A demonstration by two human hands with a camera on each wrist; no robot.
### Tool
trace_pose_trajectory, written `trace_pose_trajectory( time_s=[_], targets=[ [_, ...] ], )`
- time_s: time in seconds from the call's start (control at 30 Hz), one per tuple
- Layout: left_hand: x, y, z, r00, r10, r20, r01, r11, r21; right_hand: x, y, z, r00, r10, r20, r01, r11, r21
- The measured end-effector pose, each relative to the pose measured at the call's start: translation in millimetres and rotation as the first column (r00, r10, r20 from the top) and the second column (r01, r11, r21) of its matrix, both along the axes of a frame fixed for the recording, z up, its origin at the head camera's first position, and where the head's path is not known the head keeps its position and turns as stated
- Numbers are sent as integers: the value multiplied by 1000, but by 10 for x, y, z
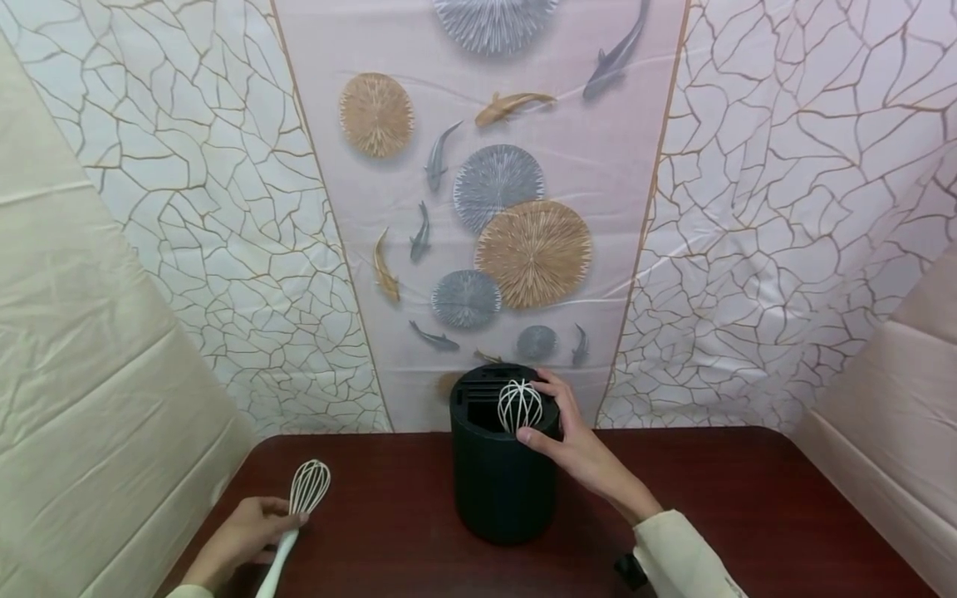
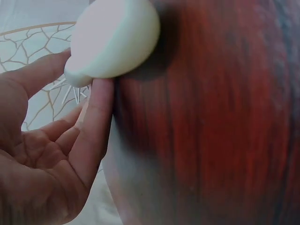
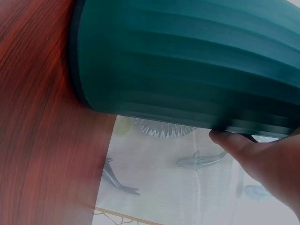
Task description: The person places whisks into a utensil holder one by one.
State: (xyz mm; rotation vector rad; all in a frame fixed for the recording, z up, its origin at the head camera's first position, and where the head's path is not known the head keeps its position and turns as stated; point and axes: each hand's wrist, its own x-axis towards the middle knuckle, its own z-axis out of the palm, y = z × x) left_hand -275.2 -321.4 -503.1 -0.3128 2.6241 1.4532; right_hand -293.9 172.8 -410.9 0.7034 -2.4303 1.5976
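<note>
At the left of the table, my left hand (image 1: 250,531) pinches a whisk (image 1: 278,558) with a white handle between thumb and fingers. Its wire head points up and away; close up in the left wrist view, the rounded handle end (image 2: 115,40) is large. A dark, round utensil holder (image 1: 503,490) stands upright near the table's back edge. Inside it is a second whisk (image 1: 519,407), wire head upward, its handle hidden. My right hand (image 1: 571,436) grips the holder's rim on the right, beside that wire head. The right wrist view shows the holder's ribbed green side (image 3: 187,61).
The table (image 1: 374,515) is dark reddish wood. Behind it hangs a patterned cloth (image 1: 493,332) with fish and round shapes, close to the holder. Pale padded panels (image 1: 112,399) flank both sides. A small black object (image 1: 631,571) is by the right sleeve.
</note>
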Motion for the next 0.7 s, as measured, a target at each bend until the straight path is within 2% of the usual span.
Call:
trace_pose_trajectory(
  time_s=[0.27,0.5,0.6,0.7],
  targets=[
    [-5,9,17,1000,21,6,-21,999,36,8,6,9,1000,-12,15,12,1000,3],
    [49,76,52,1000,16,-17,-15,995,95,16,-1,15,1000,-9,9,9,1000,5],
    [62,105,69,999,37,-14,-35,994,108,18,-17,15,1000,-6,12,6,1000,2],
    [58,107,69,1000,-3,-27,8,986,166,22,-18,13,1000,-6,10,6,1000,-1]
  ],
)
